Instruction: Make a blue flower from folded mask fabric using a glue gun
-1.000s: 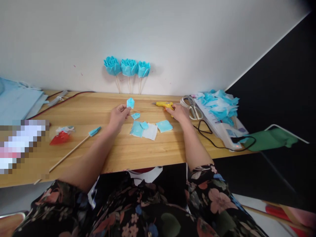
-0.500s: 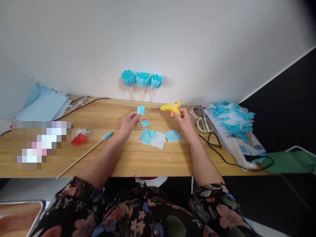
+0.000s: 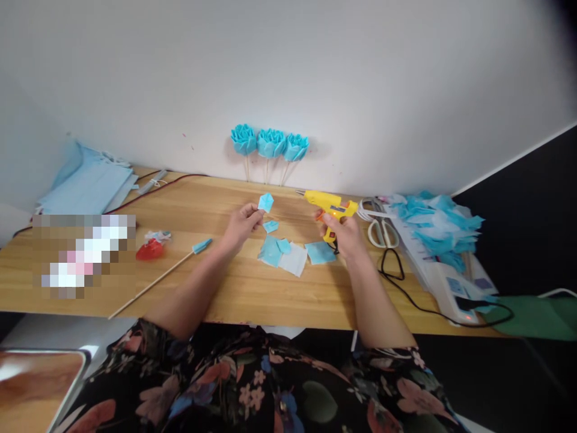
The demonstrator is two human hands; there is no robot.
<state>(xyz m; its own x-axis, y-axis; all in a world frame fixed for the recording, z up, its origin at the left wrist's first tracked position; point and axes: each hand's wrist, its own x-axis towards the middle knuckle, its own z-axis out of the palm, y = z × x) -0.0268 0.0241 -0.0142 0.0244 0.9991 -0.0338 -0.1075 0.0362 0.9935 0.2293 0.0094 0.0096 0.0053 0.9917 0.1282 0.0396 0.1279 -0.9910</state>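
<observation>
My left hand [image 3: 244, 225] pinches a small folded blue petal [image 3: 266, 202] between thumb and fingers, above the table. My right hand [image 3: 343, 231] is wrapped round the handle of a yellow glue gun [image 3: 328, 203], its nozzle pointing left toward the petal but apart from it. Just below the held petal lies another folded blue piece [image 3: 271, 227]. Several blue and white fabric squares [image 3: 292, 258] rest between my forearms. To the left of my left forearm lies a wooden stick [image 3: 155, 283] with a rolled blue tip [image 3: 202, 246].
Three blue fabric flowers [image 3: 271, 144] on sticks lean against the wall. Scissors [image 3: 383, 232], a pile of blue scraps [image 3: 437, 225] and a power strip [image 3: 453, 300] with a black cord are at right. Blue face masks [image 3: 88, 180] and a red item [image 3: 150, 249] are at left.
The glue gun has turned in my right hand's grip, so its handle and side now show more fully. The whole view has shifted slightly; my left hand still holds the petal.
</observation>
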